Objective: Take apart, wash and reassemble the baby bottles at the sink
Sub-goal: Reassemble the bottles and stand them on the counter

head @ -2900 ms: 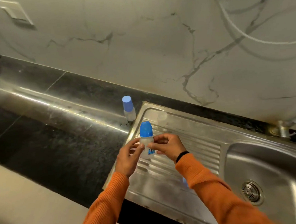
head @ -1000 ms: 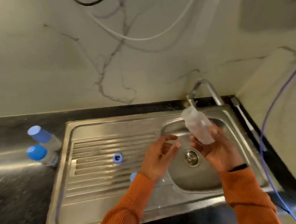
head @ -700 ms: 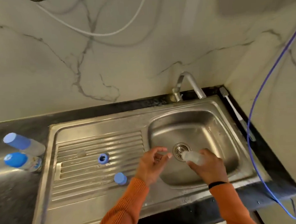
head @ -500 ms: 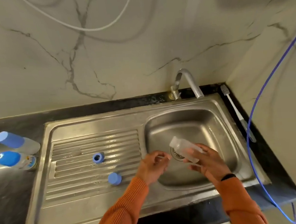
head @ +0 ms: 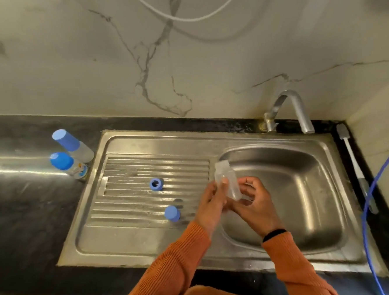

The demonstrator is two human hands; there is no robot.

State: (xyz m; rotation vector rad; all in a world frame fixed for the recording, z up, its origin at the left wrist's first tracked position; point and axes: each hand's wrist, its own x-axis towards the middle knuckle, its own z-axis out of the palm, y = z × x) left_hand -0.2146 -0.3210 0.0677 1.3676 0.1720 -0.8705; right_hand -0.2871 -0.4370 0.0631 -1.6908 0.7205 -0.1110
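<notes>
A clear, uncapped baby bottle body (head: 225, 179) is held tilted over the left edge of the sink basin (head: 304, 177). My left hand (head: 210, 205) grips it with the thumb pressed on its side. My right hand (head: 255, 204) cups its lower end with curled fingers. On the ribbed drainboard (head: 131, 169) lie a blue screw ring (head: 156, 184) and a blue cap (head: 172, 213), left of my hands. Two more bottles with blue caps stand on the black counter at the left, one behind (head: 72, 143) and one in front (head: 68, 164).
The faucet (head: 289, 109) arches over the basin's back edge; no water shows. A bottle brush (head: 355, 162) lies along the right counter strip. A blue cable (head: 368, 205) hangs at the right. A marble wall stands behind, with a white cord (head: 181, 17) across it.
The bottle has moved left and up from over the drain to the basin's left edge. My left hand, empty before, now grips it alongside the right. The view has shifted left.
</notes>
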